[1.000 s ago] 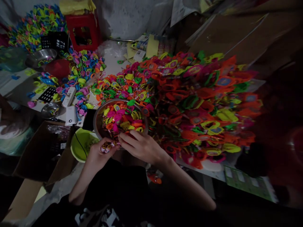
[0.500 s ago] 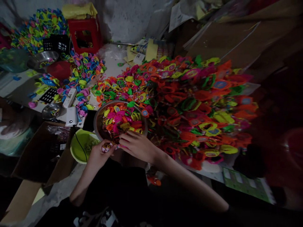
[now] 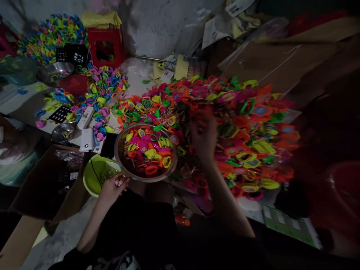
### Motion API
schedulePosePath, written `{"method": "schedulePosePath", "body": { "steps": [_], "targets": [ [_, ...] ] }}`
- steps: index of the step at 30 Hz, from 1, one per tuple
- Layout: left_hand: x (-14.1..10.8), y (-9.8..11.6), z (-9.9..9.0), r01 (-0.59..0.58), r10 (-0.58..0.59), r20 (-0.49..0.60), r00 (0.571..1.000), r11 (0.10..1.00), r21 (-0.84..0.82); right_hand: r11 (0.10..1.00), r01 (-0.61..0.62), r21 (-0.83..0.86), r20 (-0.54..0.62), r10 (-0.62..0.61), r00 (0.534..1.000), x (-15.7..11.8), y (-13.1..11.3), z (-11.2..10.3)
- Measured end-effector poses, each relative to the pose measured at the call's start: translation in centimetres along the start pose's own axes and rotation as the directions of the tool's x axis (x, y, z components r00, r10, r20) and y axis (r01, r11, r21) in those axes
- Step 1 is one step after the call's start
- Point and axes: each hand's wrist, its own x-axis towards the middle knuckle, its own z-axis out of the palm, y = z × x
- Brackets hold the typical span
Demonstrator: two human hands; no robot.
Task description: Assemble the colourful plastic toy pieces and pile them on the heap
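My left hand (image 3: 112, 187) is closed around small shiny multicoloured pieces (image 3: 120, 180) that look like wrapped sweets, just below the metal bowl's near rim. The steel bowl (image 3: 117, 159) sits by my lap and contains toy watches (image 3: 152, 153) in pink, yellow, orange and green. Over to the right, my right hand (image 3: 204, 137) reaches into a large heap of similar toy watches (image 3: 253, 148). Motion blur and shadow hide its fingers, so I cannot tell whether it holds one. Orange bands show right around its fingertips.
A lime-green basin (image 3: 89, 174) and an open cardboard box (image 3: 60, 202) stand at the lower left. A white power bank (image 3: 86, 139) lies beside a small metal bowl (image 3: 62, 133). Behind are a red stool (image 3: 106, 47) and another colourful heap (image 3: 53, 37). Another person's arm (image 3: 12, 138) shows far left.
My right hand has left my left hand and the bowl's near rim and moved right, into the heap. My left hand has shifted slightly left and down, still closed on the small pieces.
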Motion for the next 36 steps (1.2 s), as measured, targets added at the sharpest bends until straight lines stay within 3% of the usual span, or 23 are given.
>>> {"method": "schedulePosePath", "body": {
  "steps": [2, 4, 6, 9, 12, 16, 19, 21, 24, 27, 29, 31, 32, 34, 35, 36],
  "targets": [
    [-0.1, 0.3, 0.2, -0.013, 0.014, 0.028, 1.000, 1.000, -0.029, 0.996, 0.083, 0.018, 0.158, -0.085, 0.984, -1.7, -0.3, 4.3],
    [-0.2, 0.7, 0.3, -0.011, 0.013, 0.045, 0.999, 0.998, -0.061, 0.982, 0.190, -0.011, 0.409, -0.169, 0.897, -3.2, -1.0, 8.6],
    [-0.4, 0.9, 0.4, -0.001, 0.006, 0.051, 0.999, 0.996, -0.094, 0.968, 0.244, -0.063, 0.566, -0.167, 0.807, -4.1, -1.8, 12.3],
    [-0.7, 0.8, 0.4, -0.004, 0.012, 0.057, 0.998, 0.991, -0.137, 0.959, 0.273, -0.078, 0.665, -0.154, 0.731, -4.3, -2.5, 16.0],
    [-0.8, 0.2, 0.2, -0.022, 0.030, 0.053, 0.998, 0.991, -0.133, 0.964, 0.262, -0.052, 0.677, -0.159, 0.719, -3.9, -2.5, 17.5],
    [-0.6, -0.4, -0.1, -0.030, 0.031, 0.003, 1.000, 0.993, -0.117, 0.979, 0.201, 0.024, 0.656, -0.167, 0.736, -3.6, -2.8, 16.2],
    [-0.2, -0.1, 0.1, -0.028, 0.021, -0.042, 0.999, 0.982, -0.185, 0.953, -0.113, 0.281, 0.632, -0.095, 0.769, -4.3, -3.8, 13.5],
    [0.0, 0.5, 0.4, -0.061, 0.045, -0.068, 0.997, 0.968, -0.244, 0.811, -0.415, 0.412, 0.647, 0.060, 0.760, -5.2, -4.9, 11.5],
    [-0.1, 1.6, 1.1, -0.176, 0.152, -0.104, 0.983, 0.944, -0.279, 0.504, -0.724, 0.471, 0.699, 0.288, 0.655, -6.9, -6.8, 9.0],
    [-0.5, 2.4, 1.6, -0.384, 0.372, -0.112, 0.921, 0.916, -0.118, 0.293, -0.820, 0.492, 0.757, 0.321, 0.570, -8.5, -8.5, 7.4],
    [-0.7, 2.6, 1.8, -0.504, 0.505, -0.054, 0.862, 0.863, 0.026, 0.224, -0.843, 0.490, 0.789, 0.297, 0.537, -9.3, -9.2, 6.9],
    [-0.8, 2.5, 1.8, -0.554, 0.556, 0.007, 0.831, 0.826, 0.109, 0.180, -0.861, 0.475, 0.820, 0.266, 0.508, -10.0, -9.6, 6.5],
    [-0.7, 2.4, 1.8, -0.556, 0.557, 0.021, 0.830, 0.823, 0.121, 0.191, -0.869, 0.457, 0.836, 0.242, 0.493, -10.2, -9.7, 6.3],
    [-0.6, 2.2, 1.8, -0.536, 0.537, 0.020, 0.843, 0.836, 0.118, 0.331, -0.841, 0.428, 0.829, 0.227, 0.511, -10.6, -9.7, 6.0],
    [-0.6, 2.1, 1.8, -0.515, 0.517, 0.008, 0.856, 0.851, 0.105, 0.450, -0.785, 0.427, 0.789, 0.239, 0.566, -10.7, -9.7, 5.7],
    [-0.6, 2.0, 1.7, -0.485, 0.487, -0.006, 0.873, 0.870, 0.087, 0.585, -0.690, 0.426, 0.719, 0.244, 0.651, -10.7, -9.7, 5.4]
  ]
}}
